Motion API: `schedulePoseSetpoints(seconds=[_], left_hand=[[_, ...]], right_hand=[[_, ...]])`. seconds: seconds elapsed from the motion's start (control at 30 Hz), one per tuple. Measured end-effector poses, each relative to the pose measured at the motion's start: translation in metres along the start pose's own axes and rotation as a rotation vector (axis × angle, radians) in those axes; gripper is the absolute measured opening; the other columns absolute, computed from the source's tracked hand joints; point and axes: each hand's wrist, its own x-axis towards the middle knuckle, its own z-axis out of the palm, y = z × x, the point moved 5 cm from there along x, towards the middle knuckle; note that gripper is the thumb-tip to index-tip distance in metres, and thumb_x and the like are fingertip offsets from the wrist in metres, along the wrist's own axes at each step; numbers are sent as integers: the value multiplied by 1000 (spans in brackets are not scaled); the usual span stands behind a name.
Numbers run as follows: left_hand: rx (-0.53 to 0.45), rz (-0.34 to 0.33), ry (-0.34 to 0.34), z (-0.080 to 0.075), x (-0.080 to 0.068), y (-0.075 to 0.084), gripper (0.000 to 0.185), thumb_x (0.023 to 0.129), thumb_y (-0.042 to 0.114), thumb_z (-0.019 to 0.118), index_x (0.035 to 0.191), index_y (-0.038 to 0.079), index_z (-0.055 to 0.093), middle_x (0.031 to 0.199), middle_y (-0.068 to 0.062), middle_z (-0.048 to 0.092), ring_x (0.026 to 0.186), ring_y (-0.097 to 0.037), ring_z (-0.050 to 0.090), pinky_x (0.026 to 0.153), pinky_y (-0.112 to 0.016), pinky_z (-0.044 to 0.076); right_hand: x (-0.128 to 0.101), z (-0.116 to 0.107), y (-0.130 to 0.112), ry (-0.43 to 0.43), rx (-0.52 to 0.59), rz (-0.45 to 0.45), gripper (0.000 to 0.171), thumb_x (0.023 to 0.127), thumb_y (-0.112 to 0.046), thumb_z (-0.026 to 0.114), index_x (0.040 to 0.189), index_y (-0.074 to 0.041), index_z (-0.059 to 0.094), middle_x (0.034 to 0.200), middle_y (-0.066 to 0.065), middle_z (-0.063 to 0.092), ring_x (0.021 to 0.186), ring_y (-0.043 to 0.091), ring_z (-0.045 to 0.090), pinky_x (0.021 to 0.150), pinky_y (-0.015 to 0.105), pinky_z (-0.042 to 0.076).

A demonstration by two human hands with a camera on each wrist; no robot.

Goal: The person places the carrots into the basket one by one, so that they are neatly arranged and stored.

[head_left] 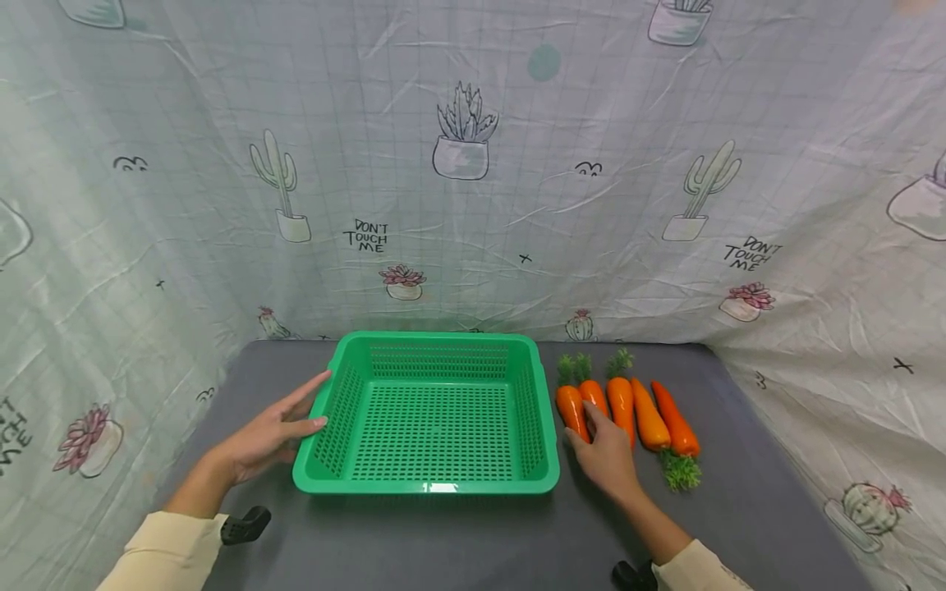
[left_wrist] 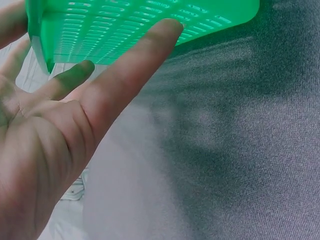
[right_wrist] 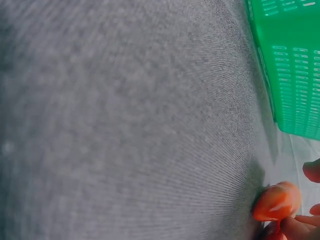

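A green plastic basket (head_left: 436, 488) stands on the grey table. My left hand (head_left: 259, 439) is at its left side, thumb and index finger spread and reaching its rim; in the left wrist view the other fingers extend along the perforated wall. Several orange carrots with green tops lie in a row right of the basket. My right hand (head_left: 609, 455) reaches over the leftmost carrot (head_left: 570, 409) and the second carrot (head_left: 594, 396). In the right wrist view, fingertips touch beside a carrot (right_wrist: 277, 202), while the thumb (right_wrist: 312, 171) is apart from it. The hand partly hides the carrots.
Farther right lie a third carrot (head_left: 621, 402), a fourth carrot (head_left: 650, 423) and one turned with its green top toward me (head_left: 680, 472). A cloth with cactus drawings (head_left: 466, 246) hangs behind and at both sides of the grey table (head_left: 443, 542).
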Motion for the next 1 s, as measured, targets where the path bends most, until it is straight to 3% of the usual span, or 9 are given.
schedulePoseSetpoints(seconds=[0.2,0.4,0.63,1.0], left_hand=[[-37,-1,-27,4,4,1,86,108,27,58,168,39,-2,176,-19,0,130,-28,63,96,-57,58],[-91,-9,-23,5,3,-2,85,108,25,58,169,36,0,173,-24,7,128,-32,65,94,-59,58],[-123,-15,-29,6,1,-7,83,109,25,55,169,37,-2,173,-23,4,129,-28,64,97,-56,58],[-130,18,-51,5,2,-8,83,110,24,53,169,36,-4,173,-23,-1,128,-20,64,99,-50,57]], right_hand=[[1,-1,0,21,-58,21,63,95,-20,77,146,7,54,129,35,66,112,50,67,96,62,54],[4,2,1,-9,-87,32,66,94,-22,77,148,6,52,127,36,67,108,51,68,95,63,53],[8,7,2,17,-119,-20,63,89,-18,82,142,8,58,122,32,71,95,46,71,87,59,57],[13,5,2,39,-147,7,53,85,-12,82,131,9,67,113,29,75,83,40,73,77,54,59]])
